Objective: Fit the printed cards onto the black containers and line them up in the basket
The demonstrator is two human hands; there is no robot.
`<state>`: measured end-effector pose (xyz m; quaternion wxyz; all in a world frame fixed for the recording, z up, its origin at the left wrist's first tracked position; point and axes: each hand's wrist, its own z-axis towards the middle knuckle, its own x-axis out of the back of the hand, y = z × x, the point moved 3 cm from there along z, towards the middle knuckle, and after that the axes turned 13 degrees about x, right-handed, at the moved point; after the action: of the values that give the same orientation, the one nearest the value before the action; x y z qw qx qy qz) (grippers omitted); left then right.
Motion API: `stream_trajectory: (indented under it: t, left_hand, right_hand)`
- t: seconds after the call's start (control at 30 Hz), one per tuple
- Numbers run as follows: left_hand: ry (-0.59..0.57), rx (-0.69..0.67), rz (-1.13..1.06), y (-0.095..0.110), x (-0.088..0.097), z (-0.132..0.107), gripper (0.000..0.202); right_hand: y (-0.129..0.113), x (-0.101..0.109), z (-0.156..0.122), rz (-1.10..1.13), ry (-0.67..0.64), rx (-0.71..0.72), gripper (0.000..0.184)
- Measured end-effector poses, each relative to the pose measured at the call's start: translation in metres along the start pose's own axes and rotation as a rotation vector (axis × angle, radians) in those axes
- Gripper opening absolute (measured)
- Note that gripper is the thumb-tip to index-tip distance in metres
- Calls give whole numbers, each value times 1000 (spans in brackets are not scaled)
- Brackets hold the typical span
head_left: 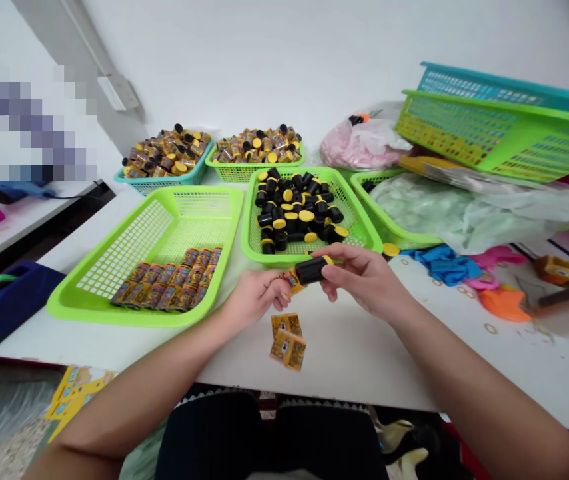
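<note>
The right hand (364, 280) holds a black tube (310, 271) with a yellow cap. The left hand (257, 298) pinches a yellow paper wrap (293, 281) at the tube's end. Two yellow packs (287, 341) lie on the white table (349, 367) at six o'clock. A green basket (259, 250) of black tubes sits at twelve o'clock, and a big green basket (139, 230) of wrapped tubes at nine o'clock.

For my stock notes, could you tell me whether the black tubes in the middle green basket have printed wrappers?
No, the black tubes in that green basket show bare black sides with yellow caps.
</note>
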<state>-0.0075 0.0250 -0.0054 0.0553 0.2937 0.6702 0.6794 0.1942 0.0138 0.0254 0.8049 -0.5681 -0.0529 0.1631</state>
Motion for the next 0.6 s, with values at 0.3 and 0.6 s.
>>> stream_trajectory:
  t: [0.3, 0.6]
  left_hand:
    - [-2, -81, -33, 9, 0, 0, 38]
    - [-72, -5, -402, 8, -12, -2, 101]
  right_hand:
    - [-7, -7, 0, -255, -102, 44, 35]
    - [4, -20, -3, -392, 33, 235, 22]
